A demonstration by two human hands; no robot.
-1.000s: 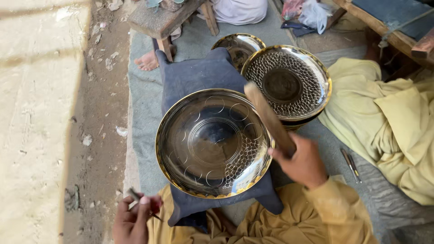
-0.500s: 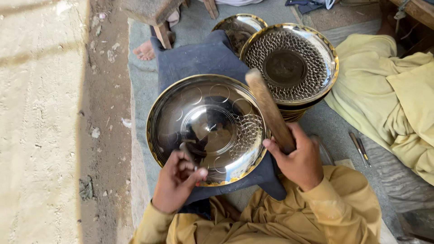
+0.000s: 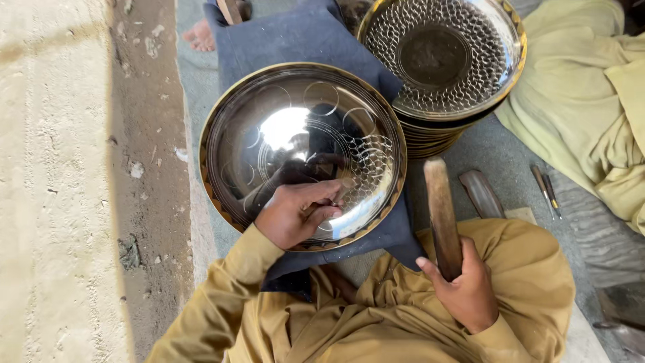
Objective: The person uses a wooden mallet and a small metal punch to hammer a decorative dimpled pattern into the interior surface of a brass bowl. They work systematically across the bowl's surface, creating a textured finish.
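A shiny round metal tray (image 3: 269,128) with a brass rim lies on a dark blue cloth (image 3: 295,40) over my lap. Ring marks and a patch of small hammered dents cover its right side. My left hand (image 3: 295,214) rests inside the tray near its front edge, fingers pinched on a small punch tool that is mostly hidden. My right hand (image 3: 463,289) grips a wooden mallet (image 3: 440,208) upright, right of the tray and apart from it.
A stack of fully hammered trays (image 3: 443,60) stands at the upper right. Another person in yellow clothes (image 3: 591,114) sits to the right. Small metal tools (image 3: 545,191) lie on the grey mat. A bare foot (image 3: 199,37) shows at the top. Concrete floor runs along the left.
My left hand came up from the floor with the small tool and settled inside the tray. The right hand drew the mallet away from the tray toward my lap.
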